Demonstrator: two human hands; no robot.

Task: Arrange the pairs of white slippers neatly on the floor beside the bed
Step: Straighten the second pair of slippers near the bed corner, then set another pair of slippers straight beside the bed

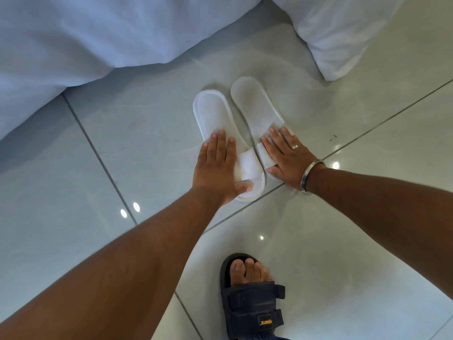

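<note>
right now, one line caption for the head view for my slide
Left hand and right hand press flat on a pair of white slippers on the tiled floor beside white bedding.

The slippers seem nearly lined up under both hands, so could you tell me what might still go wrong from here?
1. The left hand and right hand press flat on the straps; the glossy tile floor could let the thin slippers skid apart.
2. The right slipper sits further up than the left slipper, so the pair may end uneven.
3. The white bedding hangs close and could drape over them.
</note>
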